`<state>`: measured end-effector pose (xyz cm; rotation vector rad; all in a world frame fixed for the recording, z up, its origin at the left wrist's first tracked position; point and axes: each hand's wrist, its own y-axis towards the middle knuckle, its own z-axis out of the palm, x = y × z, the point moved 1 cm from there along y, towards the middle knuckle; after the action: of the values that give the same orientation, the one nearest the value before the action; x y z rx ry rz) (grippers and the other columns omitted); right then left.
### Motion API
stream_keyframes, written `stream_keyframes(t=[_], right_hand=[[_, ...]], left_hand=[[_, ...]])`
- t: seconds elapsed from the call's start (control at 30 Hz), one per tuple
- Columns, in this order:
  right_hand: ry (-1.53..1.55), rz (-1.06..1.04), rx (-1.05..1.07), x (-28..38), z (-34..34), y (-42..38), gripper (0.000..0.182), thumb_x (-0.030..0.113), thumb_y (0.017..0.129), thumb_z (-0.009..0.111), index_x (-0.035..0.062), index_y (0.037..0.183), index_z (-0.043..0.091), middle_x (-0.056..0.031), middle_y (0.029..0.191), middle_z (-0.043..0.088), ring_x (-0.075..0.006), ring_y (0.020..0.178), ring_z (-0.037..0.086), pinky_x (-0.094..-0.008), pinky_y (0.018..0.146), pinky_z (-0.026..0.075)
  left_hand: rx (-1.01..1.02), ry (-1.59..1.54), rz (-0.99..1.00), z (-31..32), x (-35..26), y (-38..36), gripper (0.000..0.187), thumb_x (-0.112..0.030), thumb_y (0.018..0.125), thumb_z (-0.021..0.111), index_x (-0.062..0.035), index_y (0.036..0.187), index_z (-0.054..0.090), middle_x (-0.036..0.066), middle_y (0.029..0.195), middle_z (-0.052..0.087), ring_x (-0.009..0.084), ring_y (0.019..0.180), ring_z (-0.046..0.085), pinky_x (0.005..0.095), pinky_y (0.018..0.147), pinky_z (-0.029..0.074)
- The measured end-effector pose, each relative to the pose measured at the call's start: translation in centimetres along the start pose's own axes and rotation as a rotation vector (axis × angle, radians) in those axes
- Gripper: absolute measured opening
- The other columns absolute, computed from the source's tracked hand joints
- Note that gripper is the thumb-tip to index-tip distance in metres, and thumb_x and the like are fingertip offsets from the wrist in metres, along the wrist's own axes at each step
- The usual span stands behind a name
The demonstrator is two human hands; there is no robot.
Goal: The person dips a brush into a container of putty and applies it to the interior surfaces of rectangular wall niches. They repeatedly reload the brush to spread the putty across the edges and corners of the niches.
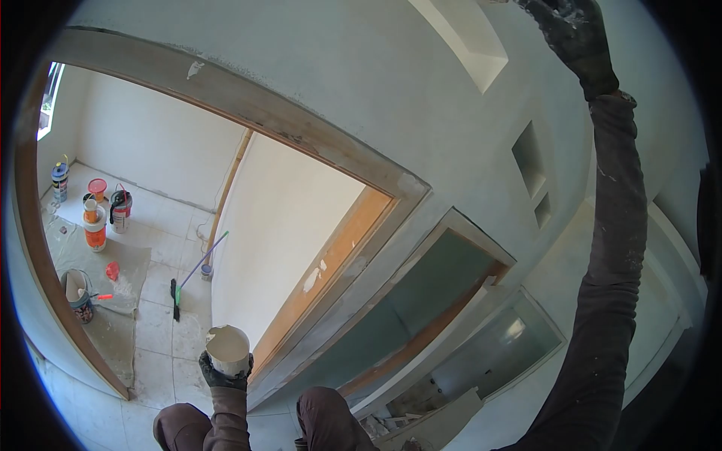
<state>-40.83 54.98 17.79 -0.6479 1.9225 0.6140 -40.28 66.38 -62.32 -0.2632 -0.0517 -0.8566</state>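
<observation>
Left hand point(222, 373), gloved, clasped around a small white tub point(228, 350) of filler, held low near the knees, beside the door frame point(316, 150). Right hand point(573, 34), gloved, raised high against the plastered wall point(421, 83); grip impossible to tell. Broom point(192, 274) and paint buckets point(96, 218) well beyond the tub.

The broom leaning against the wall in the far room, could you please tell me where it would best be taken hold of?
Probably on the bare middle of the broom's long handle, coming from the open floor side to its left. The dark brush head rests on the tiles and the top end leans on the wall, so only the slanted shaft is free for a grip; a hand can wrap around it there.
</observation>
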Motion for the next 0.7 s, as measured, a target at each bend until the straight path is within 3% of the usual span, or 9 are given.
stream_keyframes(t=[0.03,0.1,0.37,0.5,0.57,0.6,0.63,0.67,0.7], right_hand=[[0.000,0.004,-0.003,-1.0,-0.1,-1.1,0.041,0.027,0.090,0.078,0.0048,0.121,0.062,-0.0108,0.107,0.073,-0.0316,0.089,0.072,-0.0415,0.079,0.056],[0.427,0.465,-0.182,-5.0,-0.3,-5.3,0.024,0.006,0.097,0.067,-0.0039,0.118,0.064,-0.0094,0.104,0.071,-0.0180,0.092,0.068,-0.0296,0.090,0.054],[0.296,0.497,-0.082,-4.5,2.5,-11.0,0.032,0.012,0.095,0.072,-0.0023,0.123,0.064,-0.0029,0.114,0.068,-0.0096,0.103,0.061,-0.0277,0.093,0.051],[0.214,0.440,-0.414,-2.2,2.0,-12.2,0.029,0.002,0.095,0.068,-0.0063,0.123,0.064,-0.0111,0.117,0.068,-0.0163,0.106,0.064,-0.0302,0.096,0.052],[0.306,0.474,-0.581,2.1,1.9,-12.7,0.029,-0.002,0.098,0.061,-0.0098,0.125,0.062,-0.0177,0.122,0.067,-0.0231,0.109,0.066,-0.0347,0.096,0.054],[0.231,0.612,-0.564,5.4,1.8,-13.7,0.031,0.005,0.102,0.056,-0.0116,0.127,0.061,-0.0205,0.127,0.065,-0.0270,0.112,0.067,-0.0383,0.096,0.056],[0.112,0.445,-0.391,6.4,2.1,-17.2,0.038,0.012,0.105,0.050,-0.0143,0.132,0.056,-0.0224,0.129,0.065,-0.0289,0.111,0.068,-0.0398,0.096,0.056],[0.747,0.800,-0.704,9.0,3.9,-22.0,0.041,0.016,0.107,0.047,-0.0133,0.136,0.052,-0.0279,0.130,0.063,-0.0317,0.104,0.071,-0.0366,0.089,0.059],[-0.117,0.602,-0.363,16.4,7.1,-20.5,0.039,0.016,0.109,0.043,-0.0130,0.134,0.051,-0.0337,0.127,0.061,-0.0334,0.095,0.073,-0.0320,0.078,0.061]], left_hand=[[-0.012,0.025,0.001,0.3,-0.1,-0.3,0.061,-0.066,0.087,0.051,-0.0239,0.131,0.057,0.005,0.128,0.060,0.0315,0.111,0.061,0.0559,0.084,0.053],[-0.018,0.049,0.008,0.5,-0.3,-0.5,0.061,-0.066,0.087,0.051,-0.0238,0.130,0.058,0.005,0.127,0.061,0.0316,0.111,0.061,0.0558,0.083,0.053],[0.007,0.045,0.045,0.8,-1.1,-0.5,0.060,-0.063,0.088,0.050,-0.0169,0.125,0.061,0.010,0.116,0.066,0.0365,0.096,0.066,0.0529,0.073,0.057],[-0.043,0.014,0.071,2.1,-1.2,-1.2,0.059,-0.061,0.088,0.050,-0.0166,0.126,0.061,0.010,0.118,0.066,0.0361,0.097,0.066,0.0532,0.073,0.056],[0.068,0.046,0.020,1.0,-1.4,-0.8,0.060,-0.063,0.088,0.049,-0.0229,0.132,0.058,0.005,0.130,0.061,0.0323,0.115,0.060,0.0583,0.090,0.051],[0.088,0.052,0.020,1.1,-1.5,-1.2,0.060,-0.062,0.089,0.048,-0.0223,0.133,0.058,0.006,0.132,0.060,0.0326,0.118,0.059,0.0587,0.093,0.050],[0.095,0.057,0.024,1.8,-1.5,-1.4,0.059,-0.061,0.090,0.048,-0.0218,0.133,0.058,0.006,0.134,0.060,0.0329,0.120,0.058,0.0591,0.096,0.049],[0.070,-0.003,-0.026,2.3,-1.6,-1.6,0.057,-0.059,0.092,0.046,-0.0208,0.133,0.057,0.006,0.134,0.060,0.0339,0.122,0.058,0.0592,0.096,0.049],[0.036,-0.013,-0.009,3.3,-1.7,-2.2,0.055,-0.056,0.094,0.046,-0.0195,0.134,0.057,0.008,0.134,0.060,0.0352,0.121,0.059,0.0591,0.097,0.049]])
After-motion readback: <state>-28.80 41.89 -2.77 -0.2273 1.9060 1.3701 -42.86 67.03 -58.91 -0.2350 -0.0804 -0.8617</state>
